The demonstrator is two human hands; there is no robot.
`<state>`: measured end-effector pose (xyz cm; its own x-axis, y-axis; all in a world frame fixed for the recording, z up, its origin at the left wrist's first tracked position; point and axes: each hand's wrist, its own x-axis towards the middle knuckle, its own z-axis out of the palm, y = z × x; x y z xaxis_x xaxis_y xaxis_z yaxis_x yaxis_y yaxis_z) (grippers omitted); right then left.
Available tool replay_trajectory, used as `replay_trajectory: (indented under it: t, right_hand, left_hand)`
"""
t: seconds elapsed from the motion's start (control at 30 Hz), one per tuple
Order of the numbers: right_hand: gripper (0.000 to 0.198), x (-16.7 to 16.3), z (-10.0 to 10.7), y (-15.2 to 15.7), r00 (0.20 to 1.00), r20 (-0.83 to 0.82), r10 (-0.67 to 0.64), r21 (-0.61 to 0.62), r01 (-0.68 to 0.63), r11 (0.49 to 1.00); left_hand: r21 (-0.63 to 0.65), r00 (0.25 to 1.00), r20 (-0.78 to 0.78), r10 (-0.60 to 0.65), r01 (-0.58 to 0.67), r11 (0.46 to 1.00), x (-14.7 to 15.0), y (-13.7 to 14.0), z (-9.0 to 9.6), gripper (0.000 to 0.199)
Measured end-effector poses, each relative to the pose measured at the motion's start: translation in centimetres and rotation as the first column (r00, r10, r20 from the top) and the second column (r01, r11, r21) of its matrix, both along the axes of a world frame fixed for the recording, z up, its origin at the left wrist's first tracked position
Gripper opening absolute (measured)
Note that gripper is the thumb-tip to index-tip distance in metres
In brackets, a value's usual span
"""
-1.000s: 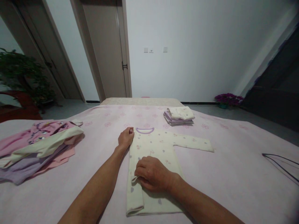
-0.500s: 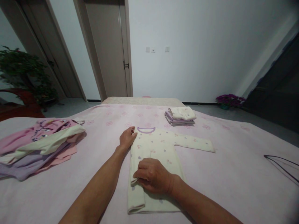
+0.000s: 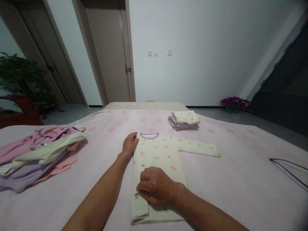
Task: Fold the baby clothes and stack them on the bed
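Note:
A cream long-sleeved shirt [image 3: 166,154] with small hearts and a purple neckband lies flat before me. Its right-hand sleeve stretches out to the side, while the left edge is folded inward with the other sleeve laid down over the body. My left hand [image 3: 130,142] is closed at the shoulder beside the neckband, fingers curled on the fabric edge. Lower down, my right hand [image 3: 156,186] pinches the end of the folded-in sleeve against the shirt front. Its fingertips are partly hidden under the knuckles.
A loose heap of pink, cream and purple clothes [image 3: 48,150] lies at the left. Towards the far side is a stack of folded clothes [image 3: 184,120]. A thin dark wire shape [image 3: 279,160] rests on the pink bedspread [image 3: 235,179] at the right.
The view has shifted slightly. Both hands keep their places on the shirt, and the folds look nearly the same.

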<state>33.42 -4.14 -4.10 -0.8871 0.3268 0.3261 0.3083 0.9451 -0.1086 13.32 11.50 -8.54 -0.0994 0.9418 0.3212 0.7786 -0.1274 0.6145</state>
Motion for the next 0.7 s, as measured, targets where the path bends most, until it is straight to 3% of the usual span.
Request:
replay_trajectory:
  t: [0.3,0.47,0.7]
  right_hand:
    - [0.010,-0.02,0.12,-0.02,0.999,0.036,0.013,0.000,-0.013,1.000]
    - [0.005,-0.05,-0.11,-0.14,1.000,-0.012,0.002,-0.062,-0.003,0.998]
    - [0.007,-0.04,0.14,-0.21,0.998,-0.054,0.027,-0.102,-0.033,0.994]
  left_hand:
    - [0.010,0.999,-0.048,-0.020,0.021,1.000,-0.09,-0.24,0.24,0.051]
    - [-0.008,0.987,-0.158,0.000,-0.001,1.000,-0.04,-0.43,0.46,0.039]
    - [-0.030,0.954,-0.300,0.015,-0.025,0.999,0.34,-0.03,-0.31,0.041]
